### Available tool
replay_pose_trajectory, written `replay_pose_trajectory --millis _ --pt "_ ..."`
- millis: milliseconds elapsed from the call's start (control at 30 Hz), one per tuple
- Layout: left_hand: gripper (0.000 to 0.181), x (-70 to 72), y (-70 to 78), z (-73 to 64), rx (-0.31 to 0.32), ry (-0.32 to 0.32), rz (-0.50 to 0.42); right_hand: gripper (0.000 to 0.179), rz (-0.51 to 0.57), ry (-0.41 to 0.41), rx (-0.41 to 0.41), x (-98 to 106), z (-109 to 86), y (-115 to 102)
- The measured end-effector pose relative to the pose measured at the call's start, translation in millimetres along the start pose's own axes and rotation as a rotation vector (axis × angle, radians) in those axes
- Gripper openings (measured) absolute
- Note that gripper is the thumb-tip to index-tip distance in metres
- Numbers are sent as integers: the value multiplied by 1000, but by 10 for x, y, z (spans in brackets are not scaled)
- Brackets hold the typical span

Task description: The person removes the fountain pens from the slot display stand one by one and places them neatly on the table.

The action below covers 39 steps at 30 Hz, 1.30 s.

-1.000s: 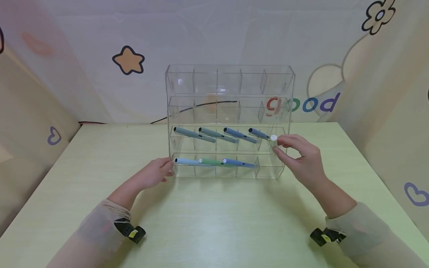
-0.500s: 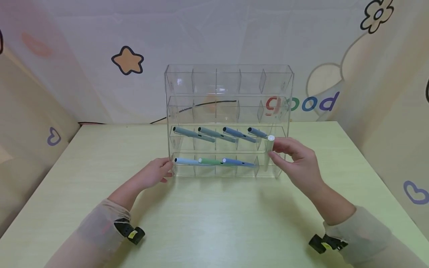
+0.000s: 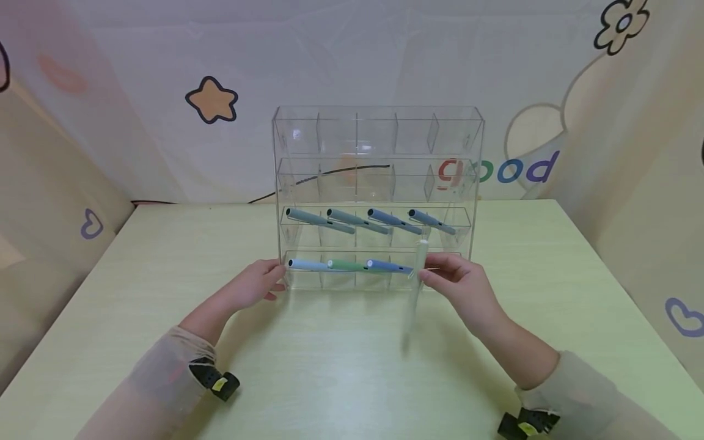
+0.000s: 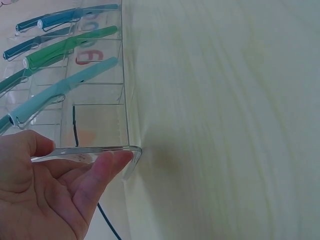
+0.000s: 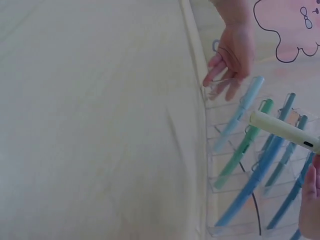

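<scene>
Pen (image 3: 416, 281) is moving left and lower, right hand (image 3: 464, 290) pinching it, left hand (image 3: 257, 284) gripping the rack (image 3: 376, 135), so it's basically hanging unshelved.

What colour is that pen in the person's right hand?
The held pen is a pale, whitish green; the right wrist view shows it best.

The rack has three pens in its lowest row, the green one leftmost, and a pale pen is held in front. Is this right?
No: the green pen is not leftmost but in the middle, between the light blue pen and blue pen, as the head view shows. The rack has three pens in its lowest row, and a pale pen is held in front.
</scene>
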<state>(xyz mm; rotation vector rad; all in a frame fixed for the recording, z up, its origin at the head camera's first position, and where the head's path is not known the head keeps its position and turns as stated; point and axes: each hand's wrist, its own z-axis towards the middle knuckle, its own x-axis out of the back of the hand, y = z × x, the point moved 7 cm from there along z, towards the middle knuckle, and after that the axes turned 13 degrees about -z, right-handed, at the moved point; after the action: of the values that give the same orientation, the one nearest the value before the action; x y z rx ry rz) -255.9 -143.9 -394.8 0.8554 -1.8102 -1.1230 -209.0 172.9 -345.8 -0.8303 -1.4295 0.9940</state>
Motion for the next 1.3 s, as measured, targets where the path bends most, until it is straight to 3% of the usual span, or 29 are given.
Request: replay_pose_trajectory --millis 567,1300 --pt "46 8 17 -11 0 8 -2 32 61 -188 -153 -683 123 336" --pt "47 4 -14 6 1 1 -2 32 71 -287 -232 -1212 147 347"
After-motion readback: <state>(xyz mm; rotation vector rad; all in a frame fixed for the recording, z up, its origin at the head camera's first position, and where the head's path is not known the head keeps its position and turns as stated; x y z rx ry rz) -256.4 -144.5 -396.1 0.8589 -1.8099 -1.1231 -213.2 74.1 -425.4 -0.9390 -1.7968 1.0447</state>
